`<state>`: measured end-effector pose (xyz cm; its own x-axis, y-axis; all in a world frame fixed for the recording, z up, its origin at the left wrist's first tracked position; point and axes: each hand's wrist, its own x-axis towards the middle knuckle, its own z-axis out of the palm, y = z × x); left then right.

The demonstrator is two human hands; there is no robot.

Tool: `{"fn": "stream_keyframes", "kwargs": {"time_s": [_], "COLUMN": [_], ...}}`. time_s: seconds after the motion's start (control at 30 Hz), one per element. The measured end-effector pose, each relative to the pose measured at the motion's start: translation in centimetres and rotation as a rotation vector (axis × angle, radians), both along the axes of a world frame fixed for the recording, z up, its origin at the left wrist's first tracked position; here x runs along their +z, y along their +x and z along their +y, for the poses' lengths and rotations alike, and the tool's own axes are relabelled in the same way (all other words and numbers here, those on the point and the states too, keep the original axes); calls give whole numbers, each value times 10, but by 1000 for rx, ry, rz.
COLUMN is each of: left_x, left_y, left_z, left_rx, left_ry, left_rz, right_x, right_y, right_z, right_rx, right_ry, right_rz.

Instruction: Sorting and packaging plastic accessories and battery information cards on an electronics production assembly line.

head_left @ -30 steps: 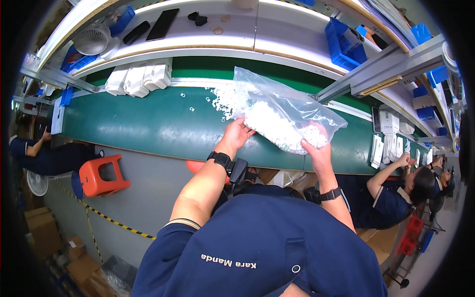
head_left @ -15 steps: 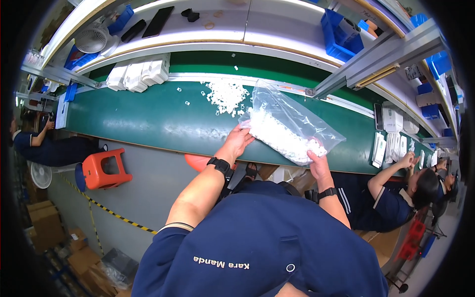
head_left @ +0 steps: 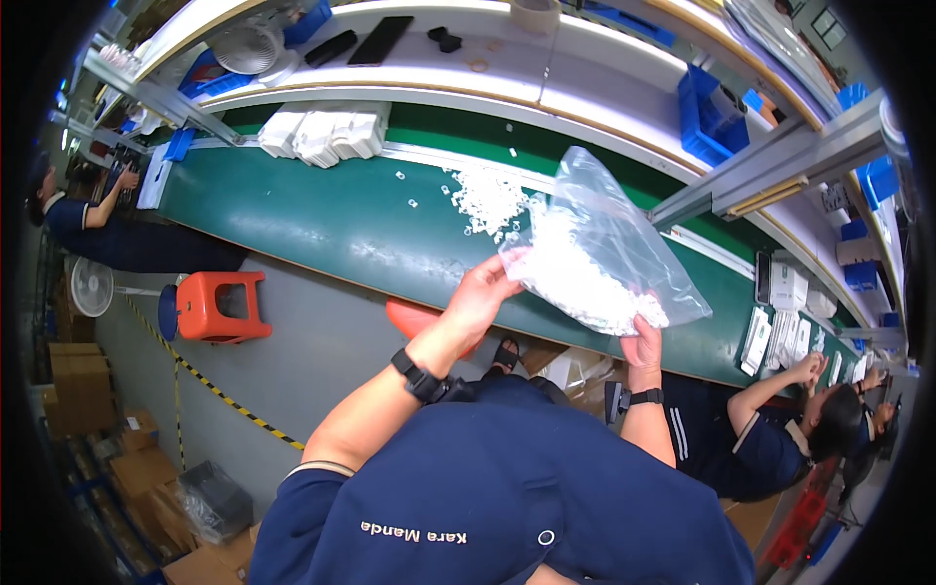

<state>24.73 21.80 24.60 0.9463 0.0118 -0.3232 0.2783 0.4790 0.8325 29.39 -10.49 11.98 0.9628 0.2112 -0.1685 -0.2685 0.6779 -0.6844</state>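
**Bag lifted off the belt, pile left behind**

Bag [head_left: 600, 258]: clear plastic, part-filled with small white parts; a second ago resting on the green worktop [head_left: 292, 210], now raised and tilted above it.
Left hand [head_left: 483, 297]: fingers pinching the bag's edge at 9 o'clock.
Right hand [head_left: 643, 341]: fingers closed on its corner at 5 o'clock.
Loose parts [head_left: 487, 195]: heaped on the worktop at 11 o'clock of the bag, apparently tipped out.

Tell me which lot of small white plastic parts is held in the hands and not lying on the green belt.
The lot inside the clear plastic bag, lifted by the left hand and right hand. The other small white parts lie loose on the green belt.
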Motion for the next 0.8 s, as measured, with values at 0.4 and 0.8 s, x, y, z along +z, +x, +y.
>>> {"fn": "stream_keyframes", "kwargs": {"time_s": [0.4,0.8], "left_x": [65,38], "left_y": [-96,-306], "left_z": [164,386], "left_rx": [195,515], "left_ry": [-10,250], "left_rz": [-425,-124], "right_x": [50,56], "right_y": [-10,-83], "right_z": [209,485], "right_rx": [211,391], "right_ry": [200,305], "right_rz": [-101,-47]}}
